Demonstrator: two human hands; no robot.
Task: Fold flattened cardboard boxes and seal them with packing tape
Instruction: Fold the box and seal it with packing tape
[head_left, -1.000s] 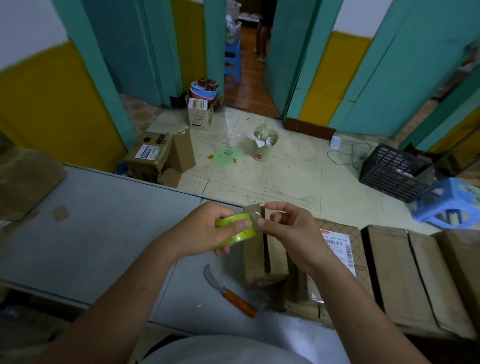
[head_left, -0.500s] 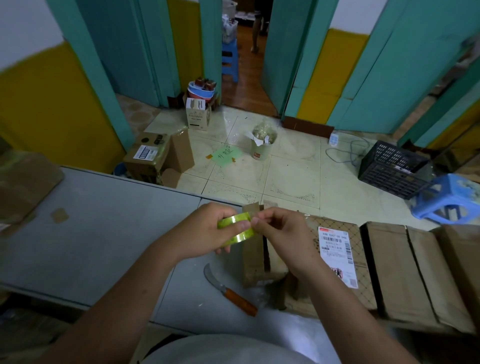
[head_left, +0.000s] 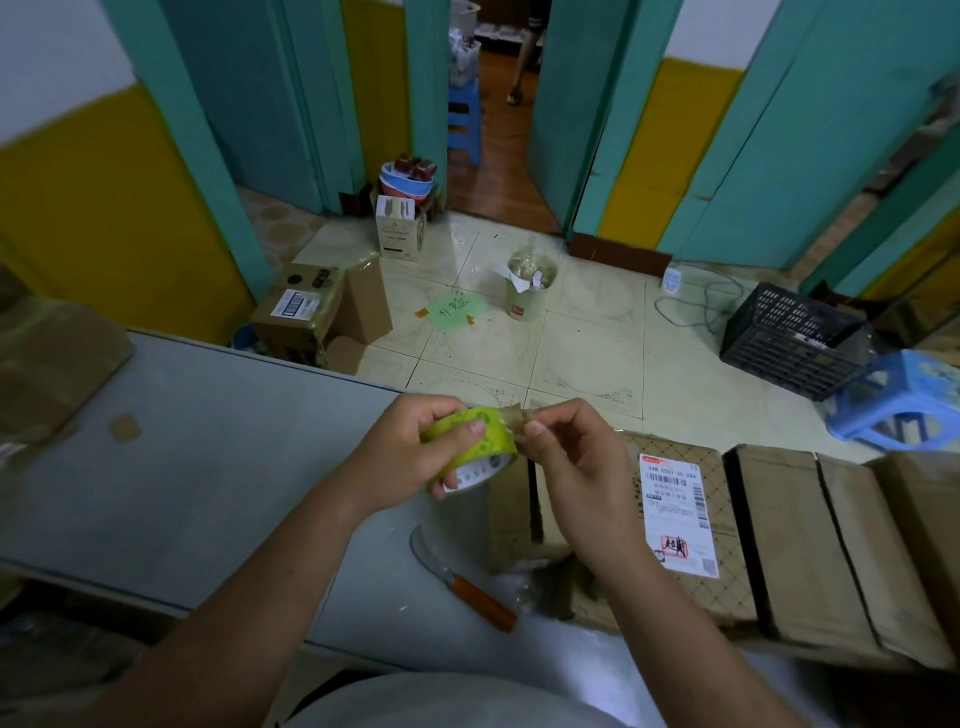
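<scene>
The left hand is gripping the tape roll steady; at its three o'clock, the right hand is pinching the free end, likely to peel a strip.

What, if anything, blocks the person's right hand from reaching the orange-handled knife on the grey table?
Likely yes: the orange-handled knife lies uncovered on the grey table, close below the right hand. However, that hand pinches the loose end of the yellow-green tape roll and must release it first.
</scene>
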